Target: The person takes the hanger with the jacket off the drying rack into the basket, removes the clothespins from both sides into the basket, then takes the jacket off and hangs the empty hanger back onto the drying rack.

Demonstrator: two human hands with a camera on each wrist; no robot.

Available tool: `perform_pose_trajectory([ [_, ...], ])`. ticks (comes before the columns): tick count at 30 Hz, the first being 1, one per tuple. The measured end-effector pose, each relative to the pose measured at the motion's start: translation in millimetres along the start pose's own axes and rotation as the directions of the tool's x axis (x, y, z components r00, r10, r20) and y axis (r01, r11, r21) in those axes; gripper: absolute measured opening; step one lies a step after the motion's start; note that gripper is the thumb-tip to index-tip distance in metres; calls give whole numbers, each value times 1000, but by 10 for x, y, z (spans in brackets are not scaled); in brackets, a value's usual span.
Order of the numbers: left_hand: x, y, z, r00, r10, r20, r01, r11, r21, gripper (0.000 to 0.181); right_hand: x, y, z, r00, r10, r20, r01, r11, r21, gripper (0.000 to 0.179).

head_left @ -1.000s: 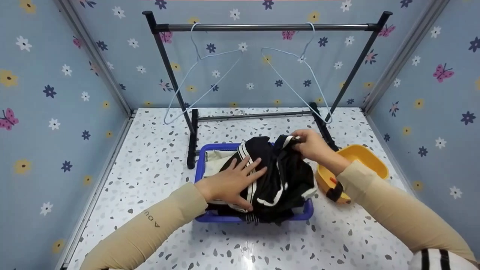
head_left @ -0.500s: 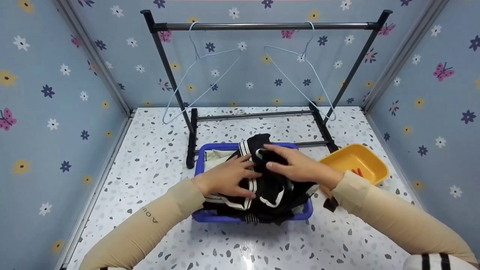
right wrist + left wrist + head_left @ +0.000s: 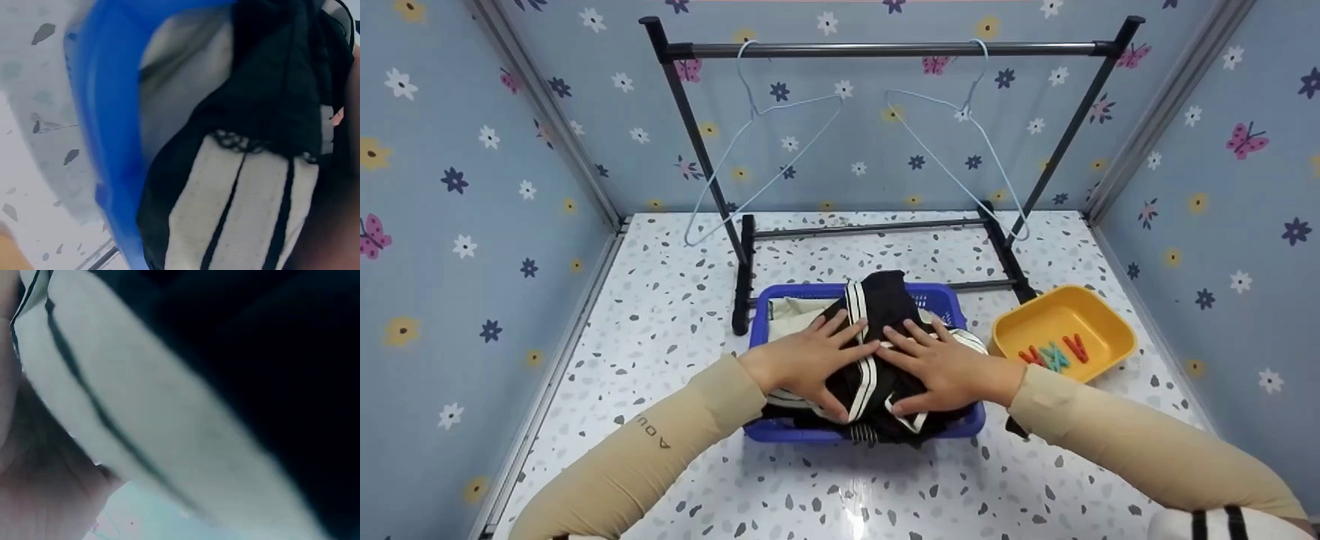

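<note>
A black garment with white stripes (image 3: pixel 885 296) lies bunched in the blue basket (image 3: pixel 758 322), over some pale cloth (image 3: pixel 791 311). My left hand (image 3: pixel 806 366) rests on the garment's left part, fingers spread. On its right part lies my right hand (image 3: pixel 952 371), fingers also spread and the fingertips close to those of the left. In the left wrist view, white and black cloth (image 3: pixel 163 405) fills most of the picture beside the palm. The right wrist view has the striped cloth (image 3: pixel 236 202) against the basket's blue wall (image 3: pixel 109 124).
Right of the basket stands a yellow bin (image 3: pixel 1099 311) with several red and green clothespins (image 3: pixel 1054 356). Behind is a black garment rack (image 3: pixel 862 50) carrying two light-blue hangers, the left hanger (image 3: pixel 799 103) and the right hanger (image 3: pixel 926 95). Patterned walls enclose the speckled surface.
My right hand has let go of the garment's far right edge and moved left and nearer, onto the cloth. That edge is folded inward. My left hand has stayed nearly in place.
</note>
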State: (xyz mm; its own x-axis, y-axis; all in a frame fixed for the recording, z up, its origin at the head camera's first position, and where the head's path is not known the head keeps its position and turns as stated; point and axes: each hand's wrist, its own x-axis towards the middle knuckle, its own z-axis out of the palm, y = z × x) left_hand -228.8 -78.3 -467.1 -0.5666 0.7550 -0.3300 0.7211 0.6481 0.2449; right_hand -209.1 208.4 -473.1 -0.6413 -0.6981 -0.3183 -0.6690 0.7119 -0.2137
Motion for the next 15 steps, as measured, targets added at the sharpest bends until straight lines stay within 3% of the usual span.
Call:
perform_pose_trajectory([
  [5,66,31,41,995,-45,88,40,998,57,119,119,11,54,995,41,90,-34,997,-73,97],
  [10,147,11,104,990,-60,130,57,998,27,120,224,27,89,982,69,173,-49,992,-117,95],
  [15,198,-37,152,986,-61,157,64,998,-10,120,247,87,-13,975,18,221,-21,1000,12,91],
])
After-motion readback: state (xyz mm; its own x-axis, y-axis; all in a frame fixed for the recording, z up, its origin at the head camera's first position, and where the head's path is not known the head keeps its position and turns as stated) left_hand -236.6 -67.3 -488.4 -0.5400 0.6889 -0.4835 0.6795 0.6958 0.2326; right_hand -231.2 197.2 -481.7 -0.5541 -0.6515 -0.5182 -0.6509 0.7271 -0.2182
